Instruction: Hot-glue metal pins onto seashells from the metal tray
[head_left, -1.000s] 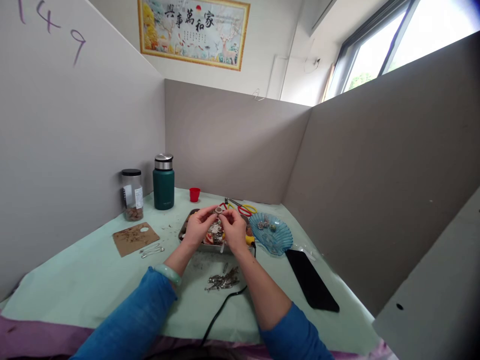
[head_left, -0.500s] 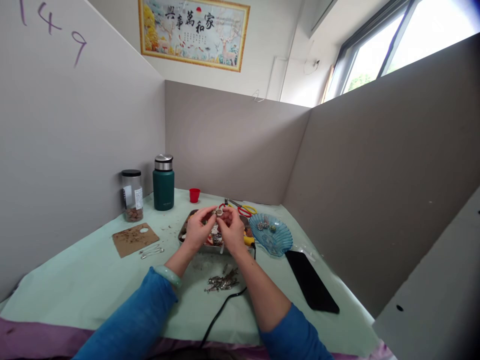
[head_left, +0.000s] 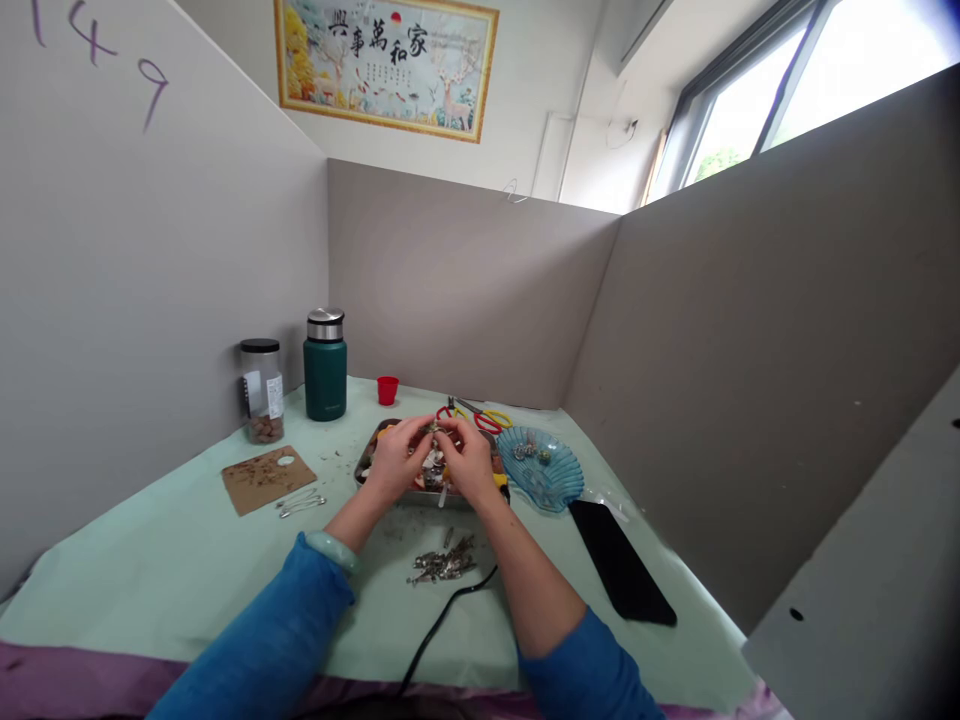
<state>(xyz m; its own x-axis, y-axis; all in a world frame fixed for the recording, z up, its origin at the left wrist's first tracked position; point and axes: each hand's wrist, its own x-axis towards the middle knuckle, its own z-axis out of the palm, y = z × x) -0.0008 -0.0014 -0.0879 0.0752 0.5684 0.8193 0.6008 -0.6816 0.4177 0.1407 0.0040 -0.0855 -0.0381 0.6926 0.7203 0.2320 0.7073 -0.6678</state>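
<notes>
Over the metal tray (head_left: 409, 497), my left hand (head_left: 397, 462) and my right hand (head_left: 469, 465) meet, fingertips pinched on a small metallic ornament (head_left: 434, 430). Its exact kind is too small to make out. Both hands are closed on it, the left from its left side and the right from the other. Mixed small pieces fill the tray below, partly hidden by the hands. Nearer to me, between my forearms, lies a pile of small silvery metal pieces (head_left: 444, 562).
Right of the tray sit a blue shell-shaped dish (head_left: 551, 485) with small ornaments and a black phone (head_left: 622, 565). Behind are scissors (head_left: 491, 417) and a red cup (head_left: 388, 391). At left stand a green flask (head_left: 325, 375), a jar (head_left: 262, 395), cardboard (head_left: 266, 480) and safety pins (head_left: 301, 503). A black cable (head_left: 442, 620) crosses the front.
The small ornament has been turned between my fingers, so its pale round face no longer shows. My fingertips have drawn closer together around it.
</notes>
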